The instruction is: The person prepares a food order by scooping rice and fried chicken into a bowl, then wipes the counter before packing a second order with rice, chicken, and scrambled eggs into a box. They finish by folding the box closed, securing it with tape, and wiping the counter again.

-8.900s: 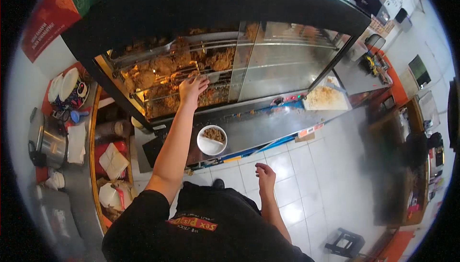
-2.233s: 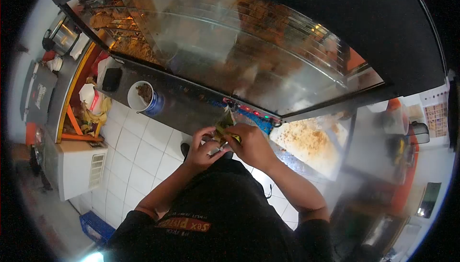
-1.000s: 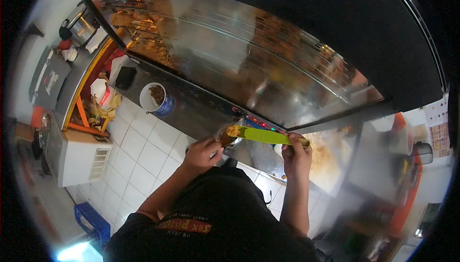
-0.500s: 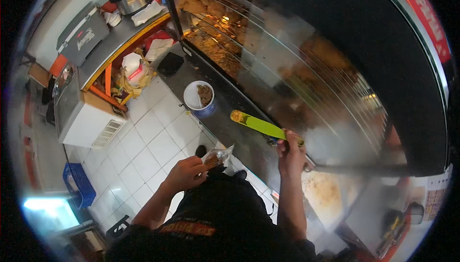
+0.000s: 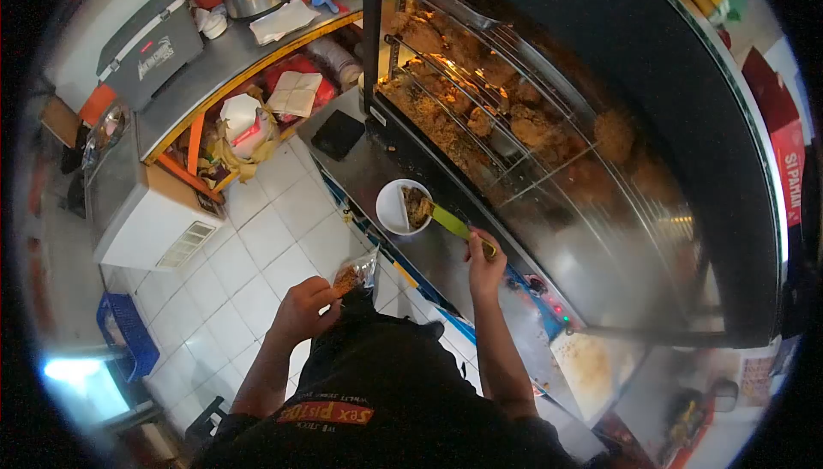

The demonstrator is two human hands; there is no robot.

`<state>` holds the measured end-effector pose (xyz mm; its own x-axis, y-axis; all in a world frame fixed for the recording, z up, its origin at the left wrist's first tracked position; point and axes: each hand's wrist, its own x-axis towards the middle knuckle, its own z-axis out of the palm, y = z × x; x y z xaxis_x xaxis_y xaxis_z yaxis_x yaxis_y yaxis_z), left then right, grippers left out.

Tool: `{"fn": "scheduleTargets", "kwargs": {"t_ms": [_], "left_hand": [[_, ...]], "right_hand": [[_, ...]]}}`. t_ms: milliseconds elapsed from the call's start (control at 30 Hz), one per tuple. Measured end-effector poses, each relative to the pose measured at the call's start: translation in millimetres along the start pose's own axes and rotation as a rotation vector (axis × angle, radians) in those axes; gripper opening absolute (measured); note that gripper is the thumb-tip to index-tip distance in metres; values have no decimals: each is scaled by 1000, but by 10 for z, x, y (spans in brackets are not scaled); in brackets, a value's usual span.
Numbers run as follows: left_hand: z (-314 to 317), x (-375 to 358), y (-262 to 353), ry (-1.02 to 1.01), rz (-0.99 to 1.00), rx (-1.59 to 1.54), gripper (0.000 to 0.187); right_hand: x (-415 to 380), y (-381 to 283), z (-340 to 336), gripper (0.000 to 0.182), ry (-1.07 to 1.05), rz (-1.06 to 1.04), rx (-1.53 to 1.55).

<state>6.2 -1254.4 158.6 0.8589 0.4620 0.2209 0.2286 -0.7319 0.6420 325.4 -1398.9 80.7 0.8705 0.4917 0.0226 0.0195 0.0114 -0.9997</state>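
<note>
The right hand [image 5: 486, 268] has its grip closed around the near end of a green utensil [image 5: 452, 222], whose far end reaches into the brown contents [image 5: 417, 204] of a white tub [image 5: 386, 209]. The utensil looks light and fairly stiff, probably plastic, so a hold at the near end seems enough to steer it, though grease on the handle could make it slip. To the left and nearer the body, the left hand [image 5: 305, 308] has a narrow pinch on a small clear bag [image 5: 365, 271] with brown crumbs inside; the bag is held off the worktop [image 5: 367, 165], over the floor [image 5: 291, 273]. It is likely soft, thin and light, liable to sag or spill if squeezed, so its gathered left end is the sensible place to hold. The tub stands upright on the worktop, toward the near edge, its contents on the right side and a white part on the left. It looks rigid and would be steadied best by its rim. Farther left lies a dark pad [image 5: 339, 135]; along the right runs a glass-fronted cabinet [image 5: 686, 126] with browned food pieces [image 5: 530, 126] on racks.
</note>
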Motion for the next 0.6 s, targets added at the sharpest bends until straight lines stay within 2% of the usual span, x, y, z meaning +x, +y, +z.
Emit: {"fn": "scheduleTargets", "kwargs": {"t_ms": [233,333,400,600], "left_hand": [[-315,186,-575,-29,68,6,11],[-410,239,-719,-54,79,1,11],[-431,268,-788,-63,52,-3,12],[-369,371,-899,-71,77,-22,13]], "right_hand": [[-8,-58,330,16,71,3,-40],[-15,-82,425,23,68,-12,-73],[-40,-125,438,21,54,-75,-209],[-214,-293,330,16,59,-142,-344]]}}
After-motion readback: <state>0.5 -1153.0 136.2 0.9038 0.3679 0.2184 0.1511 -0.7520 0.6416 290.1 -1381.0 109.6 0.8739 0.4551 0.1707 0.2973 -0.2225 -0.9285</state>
